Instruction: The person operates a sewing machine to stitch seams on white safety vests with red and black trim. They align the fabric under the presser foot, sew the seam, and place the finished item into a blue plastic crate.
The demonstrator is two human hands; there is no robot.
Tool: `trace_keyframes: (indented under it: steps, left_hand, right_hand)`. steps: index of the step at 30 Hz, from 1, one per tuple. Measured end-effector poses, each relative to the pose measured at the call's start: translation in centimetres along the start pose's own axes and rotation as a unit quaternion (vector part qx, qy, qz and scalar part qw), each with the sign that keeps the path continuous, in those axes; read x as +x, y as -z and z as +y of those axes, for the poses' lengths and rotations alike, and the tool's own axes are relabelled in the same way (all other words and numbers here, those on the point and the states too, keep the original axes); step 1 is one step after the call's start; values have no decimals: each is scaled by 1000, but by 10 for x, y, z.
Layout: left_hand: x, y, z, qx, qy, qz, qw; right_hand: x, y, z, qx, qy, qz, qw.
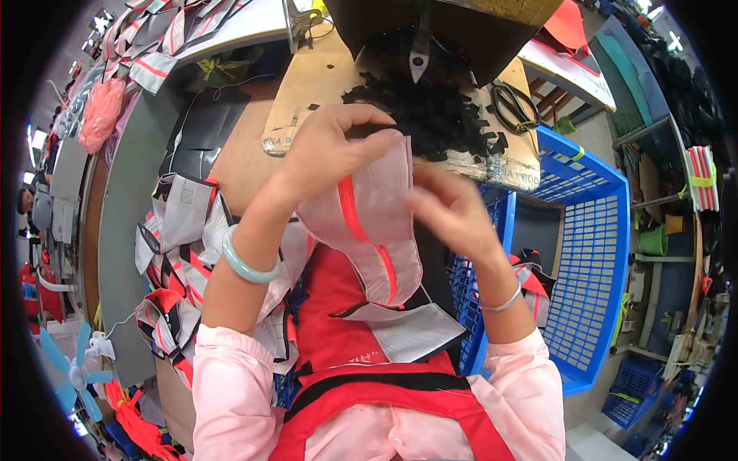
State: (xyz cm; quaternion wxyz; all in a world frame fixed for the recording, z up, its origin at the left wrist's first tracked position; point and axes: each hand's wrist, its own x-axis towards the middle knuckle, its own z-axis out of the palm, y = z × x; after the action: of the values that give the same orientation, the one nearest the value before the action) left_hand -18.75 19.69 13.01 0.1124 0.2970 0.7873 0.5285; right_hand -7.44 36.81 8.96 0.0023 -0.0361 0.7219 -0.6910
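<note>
One panel [388, 192] (grey) between hands [334, 150] [457, 211]

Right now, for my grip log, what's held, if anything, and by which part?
The left hand pinches a pale grey, red-striped fabric piece by its upper edge. The right hand is at the piece's right edge; whether it grips is unclear.
</note>
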Motion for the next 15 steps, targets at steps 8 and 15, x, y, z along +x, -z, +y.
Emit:
trace_keyframes:
  steps: [8, 15]
  left_hand:
    - [30, 4, -9, 23, 35, -46, 998]
    - [48, 11, -6, 41, 40, -87, 995]
  right_hand:
    - [58, 25, -13, 27, 13, 115, 993]
    - [75, 38, -3, 49, -11, 88, 995]
